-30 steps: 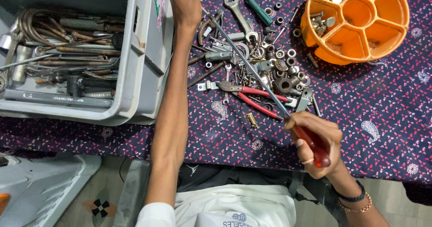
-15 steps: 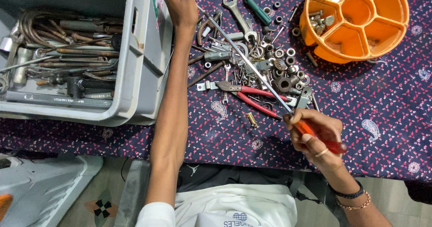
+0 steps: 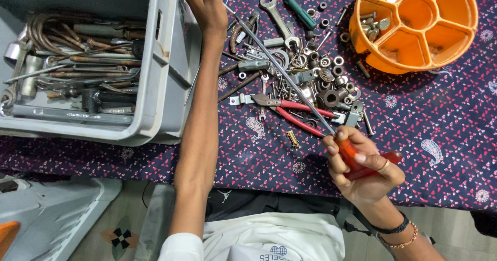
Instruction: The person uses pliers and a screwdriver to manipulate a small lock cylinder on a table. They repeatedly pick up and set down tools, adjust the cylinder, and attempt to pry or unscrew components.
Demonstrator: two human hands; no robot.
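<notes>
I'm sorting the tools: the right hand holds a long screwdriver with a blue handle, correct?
Not quite. The head view shows the right hand holding a long screwdriver, but its handle is red-orange, not blue.

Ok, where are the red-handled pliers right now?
In the head view, the red-handled pliers lie on the patterned cloth, under the screwdriver shaft, just above the right hand.

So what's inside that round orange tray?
The orange tray has divided compartments; the upper-left ones hold bolts and nuts. The others look nearly bare. Its top edge is out of frame.
</notes>
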